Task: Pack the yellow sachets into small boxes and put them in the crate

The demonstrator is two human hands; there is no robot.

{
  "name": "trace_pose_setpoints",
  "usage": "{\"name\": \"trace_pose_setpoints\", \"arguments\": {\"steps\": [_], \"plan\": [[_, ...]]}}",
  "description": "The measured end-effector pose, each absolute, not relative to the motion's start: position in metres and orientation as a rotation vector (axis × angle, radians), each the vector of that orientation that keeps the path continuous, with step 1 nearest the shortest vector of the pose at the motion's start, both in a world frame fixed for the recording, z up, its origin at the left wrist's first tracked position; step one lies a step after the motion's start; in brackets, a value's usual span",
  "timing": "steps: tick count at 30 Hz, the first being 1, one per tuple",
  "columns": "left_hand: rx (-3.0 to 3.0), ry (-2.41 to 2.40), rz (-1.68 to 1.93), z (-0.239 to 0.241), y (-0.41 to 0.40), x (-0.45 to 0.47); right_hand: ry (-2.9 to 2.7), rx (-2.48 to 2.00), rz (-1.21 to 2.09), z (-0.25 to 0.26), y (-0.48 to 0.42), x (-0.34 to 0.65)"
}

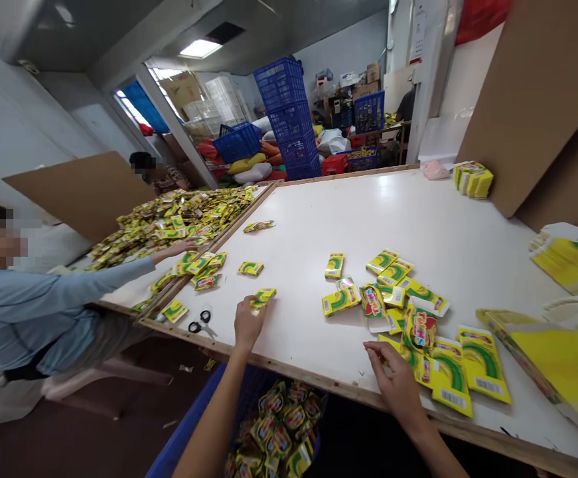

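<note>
My left hand (249,324) grips a small yellow-and-green cardboard box (265,297) by its near end, at the table's front left. My right hand (394,380) is over the front edge, fingers half bent, thumb and forefinger slightly apart, with nothing visible in them. Beside it lies a loose pile of yellow boxes (421,325), some with a red picture side up and some with open flaps. A single box (335,265) rests behind the pile. Another box (251,268) lies beyond my left hand, near black-handled scissors (201,323).
Large flat cartons (562,358) stack at the right. A blue crate under the edge holds packed boxes (283,425). A co-worker in a blue sleeve (104,282) reaches toward a heap of boxes (179,219) past a wooden strip (219,245). Blue crates (291,126) stand behind.
</note>
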State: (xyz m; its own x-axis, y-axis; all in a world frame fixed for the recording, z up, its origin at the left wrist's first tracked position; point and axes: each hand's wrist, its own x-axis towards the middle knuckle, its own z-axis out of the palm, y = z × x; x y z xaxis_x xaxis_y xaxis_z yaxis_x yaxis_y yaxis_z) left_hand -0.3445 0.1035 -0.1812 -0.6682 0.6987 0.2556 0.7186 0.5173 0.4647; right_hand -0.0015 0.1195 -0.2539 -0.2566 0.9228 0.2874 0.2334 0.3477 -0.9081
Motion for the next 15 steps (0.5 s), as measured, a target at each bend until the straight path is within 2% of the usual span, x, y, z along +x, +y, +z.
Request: {"name": "trace_pose_setpoints", "arguments": {"steps": [4,7,10,15], "plan": [[-1.738,-2.575,-1.119,-0.176,0.092,-0.280,-1.792,-0.912,0.846,-0.247,0.118,-0.011],[-2.137,-2.503,-1.198,-0.184,0.088,-0.237,-1.889,-0.845,0.901,-0.242,0.117,-0.021],[-2.463,-2.344,-1.030,-0.194,0.087,-0.208,-1.897,-0.816,0.979,-0.240,0.117,-0.024],[-2.847,-2.112,-0.744,-0.198,0.092,-0.190,-1.591,-1.004,0.962,-0.246,0.121,-0.009]]}}
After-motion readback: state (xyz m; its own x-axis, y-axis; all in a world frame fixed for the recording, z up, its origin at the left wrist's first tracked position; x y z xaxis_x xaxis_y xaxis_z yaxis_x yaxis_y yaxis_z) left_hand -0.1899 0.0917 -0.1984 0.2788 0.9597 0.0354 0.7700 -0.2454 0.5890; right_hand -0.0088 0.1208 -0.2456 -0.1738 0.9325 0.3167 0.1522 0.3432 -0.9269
